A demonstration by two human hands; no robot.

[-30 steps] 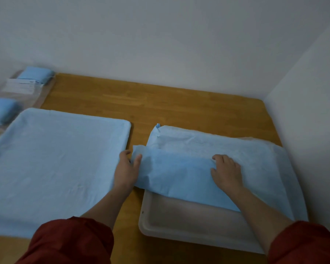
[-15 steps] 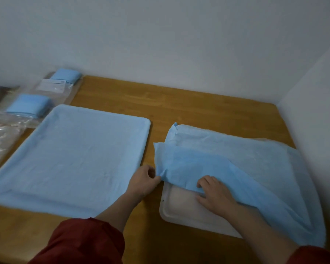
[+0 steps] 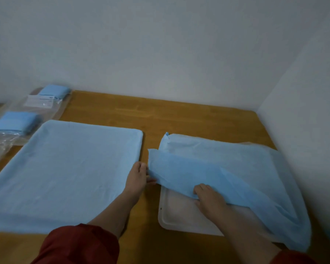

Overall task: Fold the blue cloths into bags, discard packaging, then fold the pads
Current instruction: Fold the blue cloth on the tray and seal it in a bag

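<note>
While two bagged cloths [image 3: 17, 122] lie at ten o'clock, the blue cloth [image 3: 227, 168] at three o'clock is half-folded, right hand [image 3: 210, 201] gripping its fold, left hand [image 3: 137, 178] straight-fingered at its edge, and the pad [image 3: 65, 172] at nine o'clock unfolded.

Two hands are showing, the left hand [image 3: 137, 178] and the right hand [image 3: 210, 201], and two red sleeves are showing with them, the left sleeve [image 3: 80, 244] and the right sleeve [image 3: 293, 258]. One loose blue cloth [image 3: 227, 168] is lying over one white tray [image 3: 179, 218], and one flat blue pad [image 3: 65, 168] is lying on one wooden table [image 3: 179, 117]. Two folded blue bundles are sitting at the far left, the far bundle [image 3: 53, 90] and the near bundle [image 3: 15, 122], in two clear bags, the far bag [image 3: 40, 104] and the near bag [image 3: 2, 139].
</note>
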